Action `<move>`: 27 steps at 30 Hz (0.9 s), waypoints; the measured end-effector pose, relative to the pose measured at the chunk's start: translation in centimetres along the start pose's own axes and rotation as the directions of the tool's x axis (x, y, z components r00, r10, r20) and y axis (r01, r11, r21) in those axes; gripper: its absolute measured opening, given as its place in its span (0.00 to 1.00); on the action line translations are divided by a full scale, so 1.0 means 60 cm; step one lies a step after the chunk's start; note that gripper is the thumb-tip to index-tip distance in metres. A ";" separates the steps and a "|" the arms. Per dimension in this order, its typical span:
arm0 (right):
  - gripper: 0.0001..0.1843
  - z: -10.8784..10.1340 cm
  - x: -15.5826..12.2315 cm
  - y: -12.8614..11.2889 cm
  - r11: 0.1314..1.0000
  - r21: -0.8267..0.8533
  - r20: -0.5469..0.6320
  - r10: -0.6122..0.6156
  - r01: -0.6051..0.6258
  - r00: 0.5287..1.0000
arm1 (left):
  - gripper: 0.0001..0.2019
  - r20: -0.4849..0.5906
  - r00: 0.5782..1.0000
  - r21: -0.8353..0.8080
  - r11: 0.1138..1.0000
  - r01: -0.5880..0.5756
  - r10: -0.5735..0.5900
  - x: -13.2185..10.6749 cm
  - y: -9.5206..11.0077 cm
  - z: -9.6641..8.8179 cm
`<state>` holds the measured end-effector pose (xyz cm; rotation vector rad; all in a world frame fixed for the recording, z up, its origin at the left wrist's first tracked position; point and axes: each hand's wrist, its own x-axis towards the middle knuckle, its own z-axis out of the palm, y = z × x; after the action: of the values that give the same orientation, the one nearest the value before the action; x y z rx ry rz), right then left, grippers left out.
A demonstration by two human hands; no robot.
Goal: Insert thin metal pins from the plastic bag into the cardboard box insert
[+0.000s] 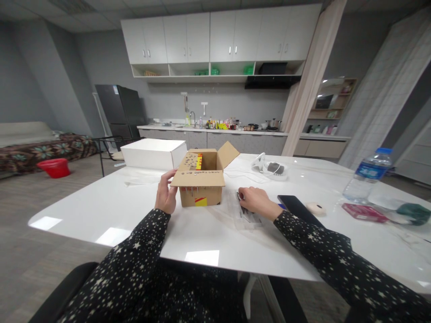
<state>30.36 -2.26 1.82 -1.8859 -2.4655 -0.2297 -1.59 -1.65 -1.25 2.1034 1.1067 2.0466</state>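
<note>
A small brown cardboard box with raised flaps stands on the table in front of me. My left hand grips its left side, the thumb by the front flap. Round metal heads dot the front and left flaps, and thin shanks hang below the front one; they look like screws. Right of the box lies a clear plastic bag or tray with several thin dark metal pieces. Over it, the fingers of my right hand pinch a small dark piece that looks like a screw, partly hidden by the fingers.
A white box stands behind on the left. A white corded device lies at the back right. Toward the right are a black phone, a round pale case, a pink packet and a water bottle.
</note>
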 end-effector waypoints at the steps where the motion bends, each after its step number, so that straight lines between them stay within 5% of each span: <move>1: 0.13 0.001 0.001 0.000 1.000 0.000 -0.010 -0.001 0.001 1.000 | 0.20 0.002 1.000 0.000 1.000 -0.003 0.003 -0.001 -0.001 0.000; 15: 0.09 0.004 0.007 0.024 0.987 0.126 -0.001 -0.104 0.103 0.995 | 0.22 -0.002 1.000 0.004 1.000 0.015 -0.015 0.002 0.003 -0.001; 27: 0.09 0.006 0.006 0.013 0.995 0.090 -0.016 -0.051 0.052 0.999 | 0.20 -0.003 1.000 0.000 1.000 0.012 -0.012 0.002 0.001 -0.002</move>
<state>31.02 -1.65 1.59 -1.7816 -2.4731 -0.1290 -1.66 -1.69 -1.10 2.0897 1.1172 2.0454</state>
